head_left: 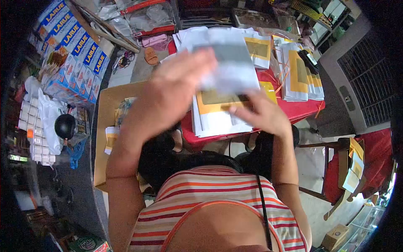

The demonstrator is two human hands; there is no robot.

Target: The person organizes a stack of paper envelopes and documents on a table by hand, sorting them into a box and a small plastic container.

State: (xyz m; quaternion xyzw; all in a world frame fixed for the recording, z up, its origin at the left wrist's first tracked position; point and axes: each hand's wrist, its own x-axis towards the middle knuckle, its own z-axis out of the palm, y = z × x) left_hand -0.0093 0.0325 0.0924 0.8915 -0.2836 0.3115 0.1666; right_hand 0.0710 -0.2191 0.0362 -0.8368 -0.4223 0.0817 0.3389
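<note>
My left hand [180,80], smeared by motion, is over the left edge of a white paper sheet with a grey panel [235,56]. Its fingers look stretched out, and I see no grip on the paper. The sheet is blurred too. Below it is a thick stack of white papers [222,126], the top one with a yellow-bordered dark panel. At the stack's right side is my right hand [268,115], thumb apart from its fingers, the thumb over the top paper. Part of the fingers is blurred.
The red table [273,77] also bears banded paper bundles [294,73] at the right and a black object [308,61]. An open cardboard box [113,94] stands to the left. Blue LARUE cartons [79,42] are piled farther left. A red-draped chair [331,176] is at the right.
</note>
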